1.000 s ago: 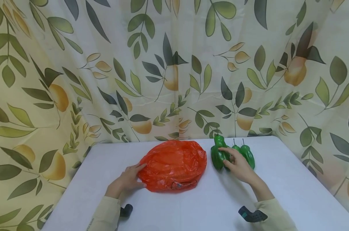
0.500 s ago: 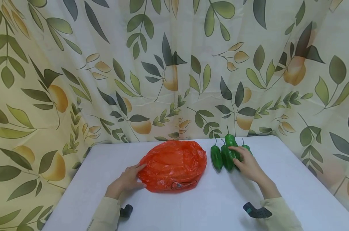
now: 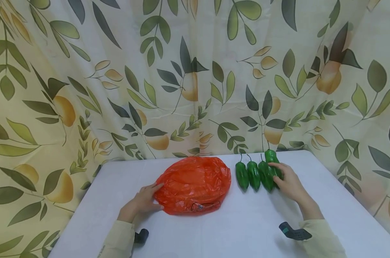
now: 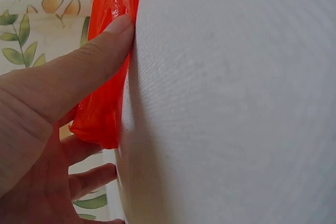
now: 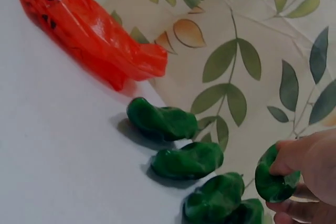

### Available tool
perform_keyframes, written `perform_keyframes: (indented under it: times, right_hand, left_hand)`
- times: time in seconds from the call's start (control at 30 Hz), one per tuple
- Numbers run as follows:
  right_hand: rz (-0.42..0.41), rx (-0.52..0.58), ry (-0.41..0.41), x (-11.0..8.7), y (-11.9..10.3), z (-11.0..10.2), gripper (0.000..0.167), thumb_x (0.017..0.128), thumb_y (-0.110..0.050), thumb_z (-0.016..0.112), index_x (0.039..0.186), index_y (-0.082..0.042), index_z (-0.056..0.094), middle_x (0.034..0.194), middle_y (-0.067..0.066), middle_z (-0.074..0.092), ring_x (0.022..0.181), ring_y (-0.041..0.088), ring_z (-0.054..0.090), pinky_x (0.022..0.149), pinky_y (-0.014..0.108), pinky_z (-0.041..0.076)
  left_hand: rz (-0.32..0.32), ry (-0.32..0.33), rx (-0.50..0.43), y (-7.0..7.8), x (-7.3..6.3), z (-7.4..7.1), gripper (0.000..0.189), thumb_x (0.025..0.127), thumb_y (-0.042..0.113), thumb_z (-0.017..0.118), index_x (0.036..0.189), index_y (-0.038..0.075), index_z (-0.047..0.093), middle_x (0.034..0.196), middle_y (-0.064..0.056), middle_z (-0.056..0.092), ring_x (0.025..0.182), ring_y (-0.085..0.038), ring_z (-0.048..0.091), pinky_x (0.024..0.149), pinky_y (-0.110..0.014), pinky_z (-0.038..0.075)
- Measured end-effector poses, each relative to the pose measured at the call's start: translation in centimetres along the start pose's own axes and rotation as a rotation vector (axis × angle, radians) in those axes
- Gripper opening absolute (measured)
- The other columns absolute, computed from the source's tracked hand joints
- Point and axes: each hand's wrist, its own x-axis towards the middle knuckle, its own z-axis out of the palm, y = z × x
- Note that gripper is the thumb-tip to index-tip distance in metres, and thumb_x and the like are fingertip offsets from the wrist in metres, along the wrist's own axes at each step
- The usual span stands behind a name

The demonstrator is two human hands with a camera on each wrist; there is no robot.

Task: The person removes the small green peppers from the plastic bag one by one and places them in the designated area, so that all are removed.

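In the head view, my right hand [image 3: 289,182] pinches a green pepper [image 3: 271,156] between thumb and fingers. The right wrist view shows this held pepper [image 5: 265,179] raised off the table. Under and left of it lie more green peppers in a row: a leftmost pepper [image 3: 242,176], a second pepper [image 3: 253,175] and a third pepper [image 3: 265,175]. Another pepper [image 5: 251,212] is partly hidden at the row's right end. My left hand [image 3: 143,199] rests at the left edge of a crumpled red plastic bag [image 3: 191,184], its thumb [image 4: 113,43] touching the plastic.
A white table [image 3: 201,236] carries everything. A curtain [image 3: 182,89] with a leaf and fruit print hangs behind it and at both sides. Black devices [image 3: 295,233] are strapped at both wrists.
My right hand has moved right along the row with the pepper in its grip, uncovering the peppers at the left. The left hand and the red bag have stayed put.
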Motion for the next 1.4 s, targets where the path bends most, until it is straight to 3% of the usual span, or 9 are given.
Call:
perform_keyframes:
  times: [0.53, 0.83, 1.17, 1.4]
  right_hand:
    - [0.091, -0.002, 0.021, -0.3, 3.7, -1.8, 0.053, 0.091, 0.005, 0.046, 0.143, 0.013, 0.040, 0.147, 0.048, 0.029, 0.137, 0.067, 0.024, 0.111, 0.078, 0.024]
    - [0.148, -0.015, 0.029, -0.6, 4.9, -1.8, 0.054, 0.091, 0.003, 0.044, 0.144, 0.014, 0.039, 0.146, 0.050, 0.027, 0.135, 0.069, 0.025, 0.109, 0.078, 0.025]
    - [0.240, -0.026, -0.041, -0.5, 6.1, -1.2, 0.055, 0.093, 0.003, 0.040, 0.147, 0.012, 0.032, 0.149, 0.049, 0.020, 0.138, 0.068, 0.019, 0.113, 0.076, 0.022]
    - [0.252, -0.035, -0.047, -0.3, 6.4, -0.8, 0.061, 0.093, 0.003, 0.038, 0.152, 0.009, 0.027, 0.151, 0.048, 0.020, 0.139, 0.068, 0.019, 0.112, 0.077, 0.023]
  left_hand:
    - [-0.006, 0.002, 0.005, -0.3, 0.1, 0.4, 0.091, 0.076, 0.029, 0.088, 0.155, 0.028, 0.043, 0.157, -0.008, 0.044, 0.140, -0.037, 0.041, 0.098, -0.058, 0.055]
    - [-0.007, 0.001, -0.002, -0.2, 0.1, 0.3, 0.092, 0.075, 0.028, 0.089, 0.155, 0.027, 0.042, 0.157, -0.009, 0.044, 0.140, -0.038, 0.040, 0.096, -0.057, 0.057]
    - [0.002, 0.005, 0.003, -0.2, -0.1, 0.2, 0.091, 0.076, 0.029, 0.089, 0.155, 0.028, 0.043, 0.158, -0.010, 0.044, 0.140, -0.039, 0.041, 0.097, -0.057, 0.056]
    - [-0.002, 0.007, 0.007, -0.2, 0.0, 0.2, 0.092, 0.076, 0.029, 0.089, 0.155, 0.028, 0.043, 0.158, -0.010, 0.044, 0.140, -0.039, 0.040, 0.097, -0.058, 0.056]
